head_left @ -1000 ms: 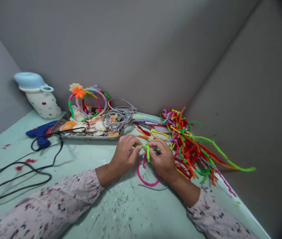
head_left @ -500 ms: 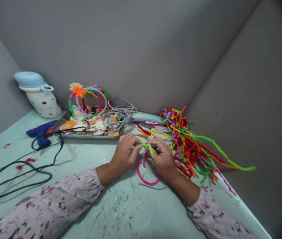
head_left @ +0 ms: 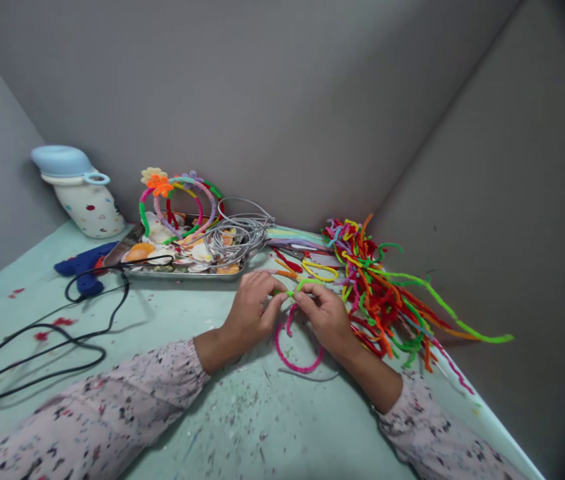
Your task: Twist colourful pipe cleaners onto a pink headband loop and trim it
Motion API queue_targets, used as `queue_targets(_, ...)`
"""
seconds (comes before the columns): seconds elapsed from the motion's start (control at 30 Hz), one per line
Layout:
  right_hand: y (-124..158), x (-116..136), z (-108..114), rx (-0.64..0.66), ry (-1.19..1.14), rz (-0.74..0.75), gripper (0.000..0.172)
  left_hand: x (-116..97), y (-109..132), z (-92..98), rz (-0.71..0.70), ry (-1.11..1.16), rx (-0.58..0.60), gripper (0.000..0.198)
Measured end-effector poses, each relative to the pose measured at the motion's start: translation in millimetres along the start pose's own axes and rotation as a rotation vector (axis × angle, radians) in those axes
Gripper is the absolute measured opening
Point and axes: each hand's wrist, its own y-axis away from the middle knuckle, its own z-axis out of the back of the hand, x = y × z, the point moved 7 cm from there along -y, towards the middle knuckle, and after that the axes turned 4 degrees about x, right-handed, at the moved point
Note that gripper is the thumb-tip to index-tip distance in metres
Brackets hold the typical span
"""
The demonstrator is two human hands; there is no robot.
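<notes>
My left hand [head_left: 251,313] and my right hand [head_left: 326,317] meet at mid-table, fingertips pinched together on a short green pipe cleaner [head_left: 301,286] that arches between them. Under the hands a pink pipe-cleaner loop [head_left: 296,365] lies on the pale green table [head_left: 172,320]; whether it joins the green piece I cannot tell. Just right of my right hand sprawls a pile of coloured pipe cleaners [head_left: 382,293], red, orange, green and yellow.
A metal tray [head_left: 182,270] at the back holds shells, coiled grey wire [head_left: 235,235] and pipe-cleaner hoops with flowers [head_left: 175,197]. A blue glue gun [head_left: 82,267] with a black cable [head_left: 62,327] lies left. A spotted white jug [head_left: 80,193] stands far left. Grey walls close in behind and right.
The free end of the green pipe cleaner, hanging down before, has been bent up and over to the right. Both hands stay in place, fingers shifting slightly.
</notes>
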Motion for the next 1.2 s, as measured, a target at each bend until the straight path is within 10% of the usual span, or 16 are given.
queue_targets(1.2, 2.1, 13.3, -3.7, 0.016, -0.035, 0.075, 0.025, -3.5, 1.3, -0.6, -0.020, -0.007, 0.005, 0.009)
